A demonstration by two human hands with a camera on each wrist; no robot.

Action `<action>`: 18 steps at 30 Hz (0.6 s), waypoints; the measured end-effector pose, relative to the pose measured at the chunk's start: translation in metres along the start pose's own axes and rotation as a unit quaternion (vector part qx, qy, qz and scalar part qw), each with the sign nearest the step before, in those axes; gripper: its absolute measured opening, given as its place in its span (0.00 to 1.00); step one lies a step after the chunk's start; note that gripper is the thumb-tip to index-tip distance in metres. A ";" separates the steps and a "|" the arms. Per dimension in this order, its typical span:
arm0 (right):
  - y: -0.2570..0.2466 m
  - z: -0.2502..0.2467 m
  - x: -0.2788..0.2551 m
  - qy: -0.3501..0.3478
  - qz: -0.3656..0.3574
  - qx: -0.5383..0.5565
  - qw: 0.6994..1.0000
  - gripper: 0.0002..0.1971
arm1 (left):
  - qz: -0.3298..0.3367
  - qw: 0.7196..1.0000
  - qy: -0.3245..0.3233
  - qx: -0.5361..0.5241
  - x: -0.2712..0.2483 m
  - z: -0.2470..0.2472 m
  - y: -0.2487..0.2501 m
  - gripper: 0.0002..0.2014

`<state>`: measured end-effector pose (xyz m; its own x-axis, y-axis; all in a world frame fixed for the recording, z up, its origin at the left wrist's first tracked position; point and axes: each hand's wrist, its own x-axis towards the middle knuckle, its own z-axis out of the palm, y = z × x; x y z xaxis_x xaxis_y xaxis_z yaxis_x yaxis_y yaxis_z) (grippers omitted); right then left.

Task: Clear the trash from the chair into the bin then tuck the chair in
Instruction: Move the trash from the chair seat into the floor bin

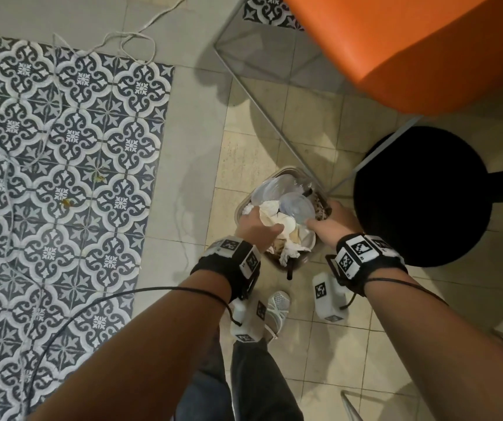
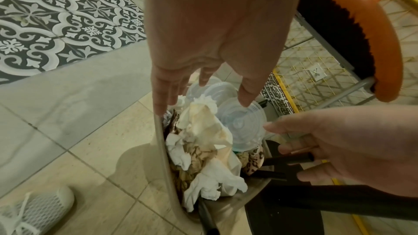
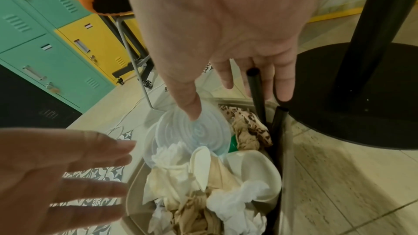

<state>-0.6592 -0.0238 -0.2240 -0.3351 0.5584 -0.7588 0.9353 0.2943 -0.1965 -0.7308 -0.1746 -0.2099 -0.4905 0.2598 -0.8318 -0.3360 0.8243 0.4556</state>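
A small beige bin (image 1: pixel 239 208) stands on the floor, heaped with crumpled tissues (image 1: pixel 270 206), clear plastic lids (image 1: pixel 297 206) and black straws (image 1: pixel 289 268). My left hand (image 1: pixel 259 226) hovers over the bin's left side, its fingers (image 2: pixel 162 96) straight and holding nothing. My right hand (image 1: pixel 327 215) is over the right side with fingers spread, its thumb tip on a clear lid (image 3: pixel 196 131). A black straw (image 3: pixel 255 92) sticks up past those fingers. The orange chair (image 1: pixel 396 50) on thin metal legs (image 1: pixel 259 101) stands just beyond the bin.
A black round table base (image 1: pixel 423 196) with its pole sits right beside the bin. A white cable (image 1: pixel 128 38) trails over the patterned tiles at left. Teal and yellow lockers (image 3: pixel 45 42) stand behind the chair. My shoe (image 1: pixel 277 308) is near the bin.
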 end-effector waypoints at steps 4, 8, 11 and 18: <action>0.000 -0.014 -0.023 0.014 -0.010 -0.004 1.000 0.37 | 0.007 0.998 0.007 0.054 -0.012 -0.014 0.006 0.31; 0.007 -0.023 -0.052 0.024 -0.003 0.062 0.998 0.36 | 0.019 0.995 0.001 0.103 -0.031 -0.031 0.013 0.27; 0.010 -0.035 -0.094 0.042 0.023 0.110 0.993 0.28 | 0.035 0.989 -0.017 0.144 -0.049 -0.044 0.019 0.25; 0.065 -0.015 -0.196 0.053 0.094 0.289 0.951 0.27 | 0.101 0.943 -0.086 0.304 -0.098 -0.070 0.029 0.19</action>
<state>-0.5347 -0.1027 -0.0791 -0.1376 0.6430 -0.7534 0.8756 -0.2766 -0.3960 -0.7489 -0.2112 -0.0934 -0.3398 0.4765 -0.8109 0.2994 0.8721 0.3870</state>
